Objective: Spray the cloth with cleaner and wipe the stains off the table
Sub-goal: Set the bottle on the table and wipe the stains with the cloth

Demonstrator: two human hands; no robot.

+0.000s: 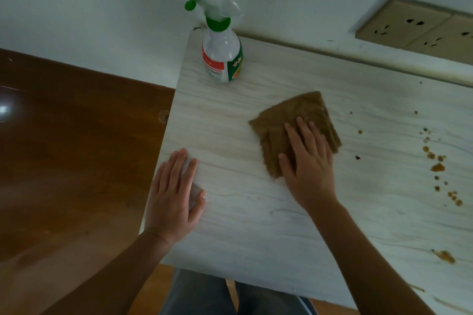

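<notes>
Wiping is in progress: the right hand (pixel 308 161) presses flat, fingers straight, on the cloth (pixel 294 130) at frame centre. The stains (pixel 437 167) at right remain untouched. Whether the cloth is sprayed cannot be told. The cloth is brown, folded, fuzzy. The spray bottle (pixel 221 54) stands upright, upper centre. The left hand (pixel 174 197) rests flat on the table (pixel 243 225).

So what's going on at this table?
A person is cleaning. Their right hand presses a folded brown cloth flat on the white table, while the left hand rests flat near its left edge. The spray bottle stands upright at the back corner. Brown stains right of the cloth are not wiped yet.
</notes>
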